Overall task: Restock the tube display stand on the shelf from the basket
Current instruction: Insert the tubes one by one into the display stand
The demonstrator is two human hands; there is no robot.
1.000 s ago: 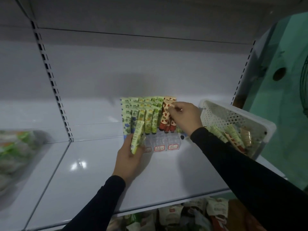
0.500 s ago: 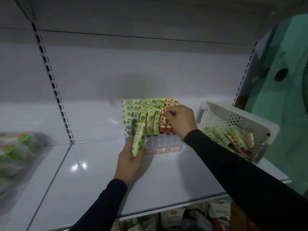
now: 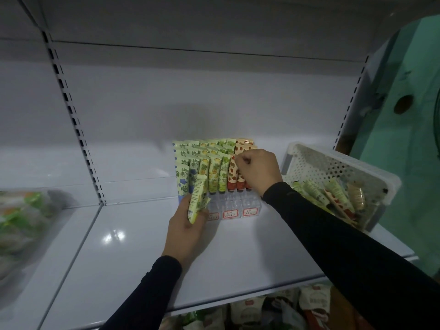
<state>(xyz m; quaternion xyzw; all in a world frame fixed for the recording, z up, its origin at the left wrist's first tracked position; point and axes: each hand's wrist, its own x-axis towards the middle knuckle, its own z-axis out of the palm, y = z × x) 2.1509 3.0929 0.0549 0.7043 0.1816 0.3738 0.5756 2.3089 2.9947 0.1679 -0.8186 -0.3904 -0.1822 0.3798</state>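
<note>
A clear tiered tube display stand [image 3: 234, 203] sits at the back of the white shelf [image 3: 133, 258], filled with upright green tubes on the left and red strawberry-print tubes on the right. My right hand [image 3: 258, 171] pinches the top of a red tube [image 3: 240, 177] standing in the right column. My left hand [image 3: 187, 231] holds green tubes [image 3: 197, 198] in front of the stand's left corner. A white perforated basket [image 3: 333, 166] to the right holds several loose tubes.
Slotted shelf uprights [image 3: 76, 129] stand at the left and right. Blurred packaged goods [image 3: 21, 217] lie on the neighbouring shelf at the left. Packets [image 3: 262, 310] fill the shelf below. A teal wall [image 3: 409, 115] is at the right.
My right hand has lowered a red tube into the stand's right column. My left hand has stayed by the stand's left corner with its green tubes.
</note>
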